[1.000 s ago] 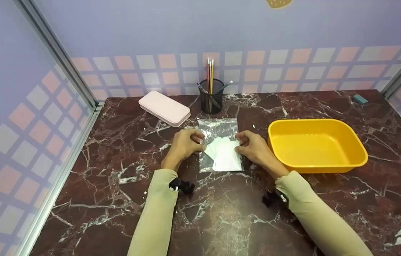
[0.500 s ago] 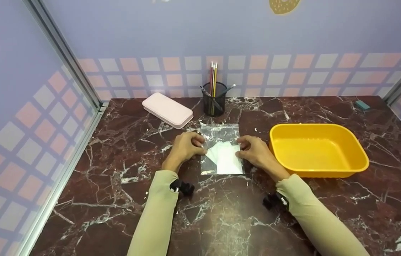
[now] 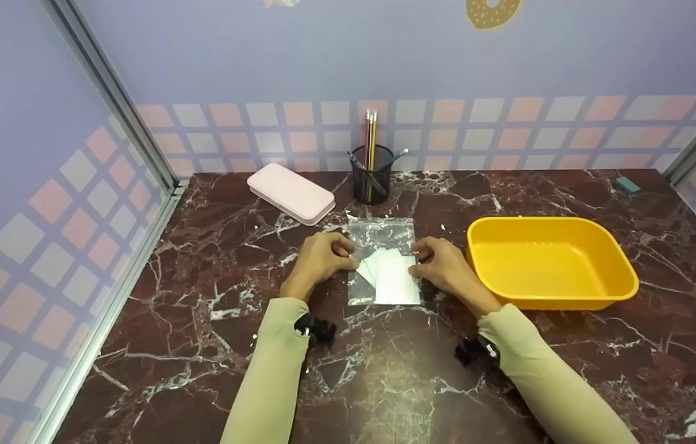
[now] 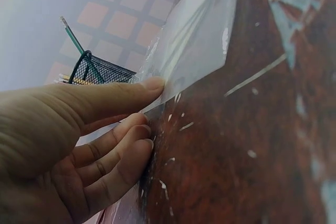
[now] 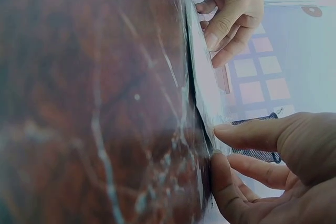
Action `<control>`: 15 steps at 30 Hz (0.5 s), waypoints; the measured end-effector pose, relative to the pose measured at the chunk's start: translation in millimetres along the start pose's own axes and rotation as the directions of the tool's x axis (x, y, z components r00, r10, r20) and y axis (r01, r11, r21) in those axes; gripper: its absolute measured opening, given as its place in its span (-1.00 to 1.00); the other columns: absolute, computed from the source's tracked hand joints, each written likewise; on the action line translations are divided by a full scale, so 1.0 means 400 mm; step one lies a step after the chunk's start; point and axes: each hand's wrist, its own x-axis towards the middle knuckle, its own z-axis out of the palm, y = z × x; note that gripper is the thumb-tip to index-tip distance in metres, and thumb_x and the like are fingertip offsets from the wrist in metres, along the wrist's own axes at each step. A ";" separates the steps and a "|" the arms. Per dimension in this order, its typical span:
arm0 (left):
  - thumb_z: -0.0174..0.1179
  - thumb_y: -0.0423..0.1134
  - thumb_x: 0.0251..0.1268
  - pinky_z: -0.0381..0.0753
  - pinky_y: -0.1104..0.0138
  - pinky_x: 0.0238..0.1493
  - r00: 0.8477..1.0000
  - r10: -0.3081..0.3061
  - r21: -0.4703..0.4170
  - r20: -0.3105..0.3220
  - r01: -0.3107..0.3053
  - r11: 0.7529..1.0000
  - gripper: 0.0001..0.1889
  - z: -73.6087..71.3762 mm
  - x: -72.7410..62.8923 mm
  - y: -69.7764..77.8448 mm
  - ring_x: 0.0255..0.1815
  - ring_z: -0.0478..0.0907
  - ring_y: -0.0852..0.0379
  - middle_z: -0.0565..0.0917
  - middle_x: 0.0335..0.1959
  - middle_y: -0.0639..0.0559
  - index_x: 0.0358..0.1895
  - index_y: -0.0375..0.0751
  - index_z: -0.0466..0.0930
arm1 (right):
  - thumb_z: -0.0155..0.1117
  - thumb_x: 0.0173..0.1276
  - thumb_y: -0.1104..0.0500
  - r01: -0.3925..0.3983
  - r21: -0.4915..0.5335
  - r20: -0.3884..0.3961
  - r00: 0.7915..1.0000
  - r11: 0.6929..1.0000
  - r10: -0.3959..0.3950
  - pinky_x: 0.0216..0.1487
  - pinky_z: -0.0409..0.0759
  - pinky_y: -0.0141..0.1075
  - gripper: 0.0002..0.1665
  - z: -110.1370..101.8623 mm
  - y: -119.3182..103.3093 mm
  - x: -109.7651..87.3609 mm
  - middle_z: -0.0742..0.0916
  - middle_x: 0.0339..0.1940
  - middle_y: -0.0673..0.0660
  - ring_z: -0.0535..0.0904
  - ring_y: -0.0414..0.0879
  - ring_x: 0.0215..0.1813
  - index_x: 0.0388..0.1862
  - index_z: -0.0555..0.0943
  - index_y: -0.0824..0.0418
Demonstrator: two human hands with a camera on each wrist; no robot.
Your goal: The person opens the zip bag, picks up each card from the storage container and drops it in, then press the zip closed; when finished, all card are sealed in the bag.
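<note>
A clear plastic bag lies on the marbled table between my two hands in the head view. Inside it are several flat white sheets, slightly fanned out toward the left. My left hand pinches the bag's left edge; the left wrist view shows its thumb on top and the fingers curled below. On the opposite edge, my right hand pinches the plastic between thumb and index finger. Seen from the right wrist, the bag is nearly edge-on, low over the table.
Right of my right hand stands a yellow basin. Behind the bag are a black mesh cup with several pencils and a pale pink case. A small teal block lies at the back right, near the tiled wall.
The head view has tilted up slightly, so everything sits lower in it. Both hands keep their pinch on the bag; the sheets inside look a little less spread on the right.
</note>
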 end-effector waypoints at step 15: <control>0.61 -0.26 0.11 0.68 0.26 -0.20 1.000 0.025 0.030 -0.016 -0.025 0.999 -0.74 -0.008 -0.005 0.009 -0.35 0.70 0.10 0.81 -0.31 0.03 -0.11 -0.16 0.85 | 0.56 0.13 0.32 0.017 -0.046 -0.016 1.000 0.999 -0.018 0.07 0.64 0.09 -0.49 -0.005 -0.011 -0.009 0.71 -0.16 0.34 0.65 0.25 -0.08 0.06 0.67 0.47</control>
